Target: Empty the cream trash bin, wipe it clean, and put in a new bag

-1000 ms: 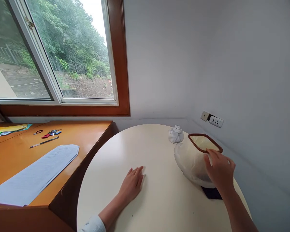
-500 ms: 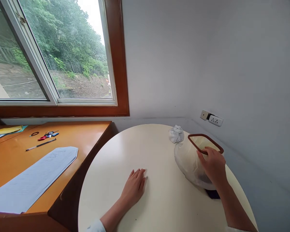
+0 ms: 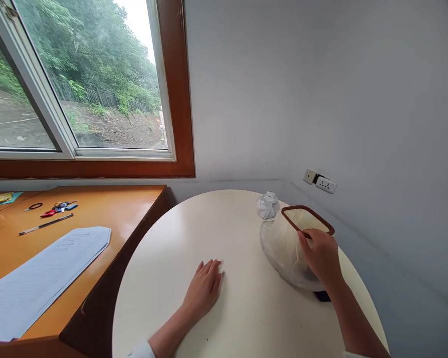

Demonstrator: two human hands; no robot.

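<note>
My right hand point(image 3: 322, 255) closes round the near side of a brown four-sided handle on a pale, see-through bag point(image 3: 283, 251). The bag lies spread on the round cream table point(image 3: 235, 223), its handle raised. Something dark shows through its lower part, and a dark piece point(image 3: 322, 297) sticks out beneath it. My left hand point(image 3: 203, 288) rests on the table to the left of the bag, fingers stretched out, holding nothing. Just behind the bag sits a crumpled white bundle point(image 3: 268, 205).
On the left, an orange-brown desk point(image 3: 123, 201) bears sheets of paper point(image 3: 52, 278), a pen point(image 3: 47, 224), keys point(image 3: 59, 208), a dark ring-shaped band point(image 3: 34, 206) and coloured folders point(image 3: 0, 199). Wall sockets point(image 3: 326, 184) are beyond the table at the right, a window point(image 3: 112, 89) at the left.
The whole view has shifted slightly, so things sit a little further left. My right hand keeps its hold on the handle, and my left hand stays flat on the table.
</note>
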